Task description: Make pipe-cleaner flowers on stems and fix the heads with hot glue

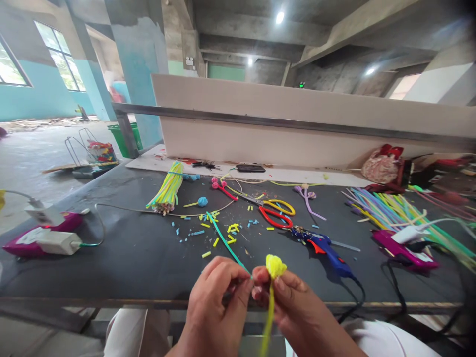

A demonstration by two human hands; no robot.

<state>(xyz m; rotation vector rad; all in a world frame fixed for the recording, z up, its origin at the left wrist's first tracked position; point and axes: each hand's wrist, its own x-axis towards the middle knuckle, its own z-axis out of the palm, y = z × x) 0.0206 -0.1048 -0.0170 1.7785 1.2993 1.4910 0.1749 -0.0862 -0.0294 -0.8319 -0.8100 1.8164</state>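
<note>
At the table's front edge, my left hand (pixel 221 297) is closed, its thumb and fingertips pinching the end of a teal pipe cleaner (pixel 225 242) that slants up and away to the left. My right hand (pixel 293 297) grips a bright yellow pipe-cleaner flower (pixel 275 266) just below its bunched head, with its yellow stem (pixel 268 317) hanging down, blurred at the bottom. The fingertips of both hands nearly meet by the teal end. Just beyond lie cut yellow bits (pixel 232 229), scissors (pixel 277 208) with red and yellow handles, and a blue glue gun (pixel 330 255).
A bundle of yellow-green pipe cleaners (pixel 169 188) lies at the left back, loose coloured ones (pixel 394 208) at the right. Purple power strips (pixel 22 243) with cables sit at both sides. A blue ball on a stem (pixel 203 201), a purple piece (pixel 307 196) and a phone (pixel 251 168) are farther back.
</note>
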